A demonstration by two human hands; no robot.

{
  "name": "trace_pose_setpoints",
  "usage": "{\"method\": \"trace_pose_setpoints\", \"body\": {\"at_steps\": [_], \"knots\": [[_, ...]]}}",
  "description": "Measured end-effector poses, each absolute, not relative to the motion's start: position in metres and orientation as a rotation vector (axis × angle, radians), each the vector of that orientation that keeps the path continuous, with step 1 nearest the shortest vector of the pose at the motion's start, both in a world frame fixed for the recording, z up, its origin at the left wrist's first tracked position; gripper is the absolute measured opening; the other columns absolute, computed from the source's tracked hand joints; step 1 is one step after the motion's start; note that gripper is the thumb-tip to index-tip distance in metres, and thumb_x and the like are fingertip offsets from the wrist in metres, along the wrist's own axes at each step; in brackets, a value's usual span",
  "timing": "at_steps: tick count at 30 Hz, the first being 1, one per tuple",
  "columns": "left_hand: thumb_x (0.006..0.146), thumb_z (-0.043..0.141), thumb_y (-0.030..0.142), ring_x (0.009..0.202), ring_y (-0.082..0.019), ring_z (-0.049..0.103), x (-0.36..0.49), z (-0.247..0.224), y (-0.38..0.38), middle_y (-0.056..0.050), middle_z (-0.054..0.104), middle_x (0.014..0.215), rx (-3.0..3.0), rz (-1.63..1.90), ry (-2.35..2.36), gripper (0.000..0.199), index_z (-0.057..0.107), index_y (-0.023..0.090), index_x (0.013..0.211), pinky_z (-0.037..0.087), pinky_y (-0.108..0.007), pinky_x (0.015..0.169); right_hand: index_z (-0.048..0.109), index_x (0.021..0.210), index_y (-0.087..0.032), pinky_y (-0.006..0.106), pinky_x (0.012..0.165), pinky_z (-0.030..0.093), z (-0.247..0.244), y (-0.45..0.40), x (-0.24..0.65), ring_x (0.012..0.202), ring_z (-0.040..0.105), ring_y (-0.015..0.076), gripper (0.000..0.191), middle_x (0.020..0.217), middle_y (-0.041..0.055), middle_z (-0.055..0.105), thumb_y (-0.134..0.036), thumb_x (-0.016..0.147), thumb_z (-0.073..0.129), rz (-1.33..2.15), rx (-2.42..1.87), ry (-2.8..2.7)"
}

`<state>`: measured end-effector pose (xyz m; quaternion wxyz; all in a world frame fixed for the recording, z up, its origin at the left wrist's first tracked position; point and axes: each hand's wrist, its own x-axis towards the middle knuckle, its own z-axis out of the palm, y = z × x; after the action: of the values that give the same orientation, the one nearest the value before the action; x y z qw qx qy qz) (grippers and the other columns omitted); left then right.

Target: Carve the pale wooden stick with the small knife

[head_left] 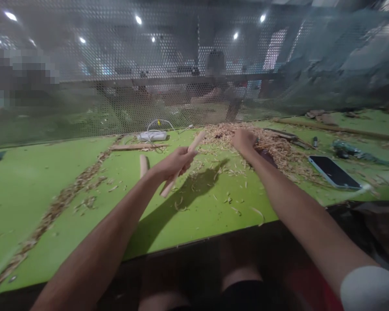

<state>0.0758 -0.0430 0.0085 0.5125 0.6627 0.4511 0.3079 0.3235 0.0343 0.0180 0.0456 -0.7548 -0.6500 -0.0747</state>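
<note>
Up above the bright green table (35,181), the left hand (173,164) grips a pale round wooden stick (180,166), tilted clear of the mess; the right hand (244,141) rests curled in the heap of light wood shavings (278,149), its hold hidden.

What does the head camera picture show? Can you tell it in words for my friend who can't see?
A person's left hand holds a wooden stick above a green table, while the right hand rests in a pile of wood shavings. A phone lies at the right, and another stick lies nearby.
</note>
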Motion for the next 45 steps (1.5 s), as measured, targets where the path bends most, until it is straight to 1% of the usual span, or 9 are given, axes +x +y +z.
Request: {"method": "trace_pose_setpoints", "body": {"at_steps": [4,7,10,16,21,24,32,39,45], "knots": [[0.104,0.048,0.026,0.041,-0.005,0.036,0.071,0.008,-0.034,0.006,0.043,0.059,1.470,0.805,1.063,0.026,0.046,0.019,0.079,0.031,-0.019,0.039,0.069,0.119,0.006,0.030,0.089,0.044,0.014,0.038,0.307,0.112,0.064,0.0290,0.043,0.117,0.0305,0.067,-0.026,0.104,0.045,-0.243,-2.151,-1.899],[0.104,0.049,0.027,0.041,-0.005,0.036,0.072,-0.001,-0.028,0.006,0.044,0.059,1.435,0.778,1.032,0.025,0.046,0.019,0.080,0.032,-0.019,0.039,0.073,0.110,0.003,0.029,0.087,0.045,0.010,0.033,0.283,0.102,0.066,0.0254,0.040,0.109,0.0254,0.071,-0.026,0.103,0.046,-0.228,-2.063,-2.014],[0.103,0.050,0.031,0.039,-0.005,0.035,0.076,-0.011,-0.024,0.006,0.044,0.058,1.414,0.770,0.953,0.028,0.045,0.020,0.078,0.030,-0.019,0.037,0.073,0.112,-0.001,0.028,0.087,0.046,0.008,0.024,0.267,0.098,0.066,0.0234,0.039,0.107,0.0221,0.072,-0.026,0.102,0.045,-0.225,-2.031,-2.110],[0.104,0.049,0.032,0.036,-0.005,0.037,0.088,-0.020,-0.026,0.007,0.043,0.054,1.386,0.789,0.899,0.031,0.044,0.020,0.075,0.030,-0.019,0.036,0.073,0.113,-0.001,0.032,0.090,0.047,0.007,0.016,0.257,0.103,0.067,0.0284,0.044,0.109,0.0251,0.071,-0.029,0.103,0.041,-0.311,-1.999,-2.170],[0.105,0.046,0.029,0.034,-0.005,0.037,0.097,-0.018,-0.031,0.008,0.040,0.049,1.359,0.807,0.923,0.037,0.042,0.020,0.069,0.027,-0.020,0.035,0.072,0.116,-0.001,0.031,0.093,0.047,0.006,0.022,0.258,0.108,0.066,0.0275,0.042,0.112,0.0251,0.070,-0.025,0.104,0.039,-0.255,-2.073,-2.170],[0.106,0.044,0.028,0.033,-0.005,0.037,0.098,-0.018,-0.031,0.007,0.039,0.046,1.371,0.814,0.922,0.040,0.041,0.020,0.067,0.026,-0.020,0.034,0.073,0.115,-0.002,0.032,0.090,0.047,0.005,0.021,0.256,0.103,0.067,0.0270,0.045,0.109,0.0248,0.071,-0.029,0.105,0.037,-0.267,-2.052,-2.176],[0.106,0.044,0.029,0.036,-0.006,0.040,0.094,-0.012,-0.031,0.007,0.043,0.053,1.274,0.848,0.806,0.030,0.046,0.020,0.077,0.033,-0.018,0.036,0.072,0.119,-0.005,0.033,0.089,0.047,0.013,0.013,0.249,0.103,0.067,0.0269,0.048,0.113,0.0245,0.070,-0.029,0.107,0.032,-0.320,-1.983,-2.256],[0.106,0.045,0.027,0.038,-0.005,0.039,0.099,-0.005,-0.040,0.006,0.045,0.054,1.333,0.808,0.940,0.034,0.047,0.017,0.073,0.033,-0.019,0.039,0.074,0.110,-0.003,0.035,0.087,0.051,0.007,0.035,0.261,0.102,0.068,0.0291,0.037,0.107,0.0246,0.072,-0.014,0.100,0.040,-0.327,-2.102,-2.177],[0.105,0.044,0.027,0.037,-0.006,0.035,0.104,-0.013,-0.034,0.007,0.041,0.051,1.386,0.803,1.022,0.036,0.043,0.019,0.070,0.031,-0.021,0.039,0.068,0.123,0.001,0.036,0.096,0.049,0.000,0.047,0.272,0.113,0.065,0.0292,0.040,0.118,0.0279,0.068,-0.011,0.101,0.037,-0.302,-2.149,-2.160]]}}
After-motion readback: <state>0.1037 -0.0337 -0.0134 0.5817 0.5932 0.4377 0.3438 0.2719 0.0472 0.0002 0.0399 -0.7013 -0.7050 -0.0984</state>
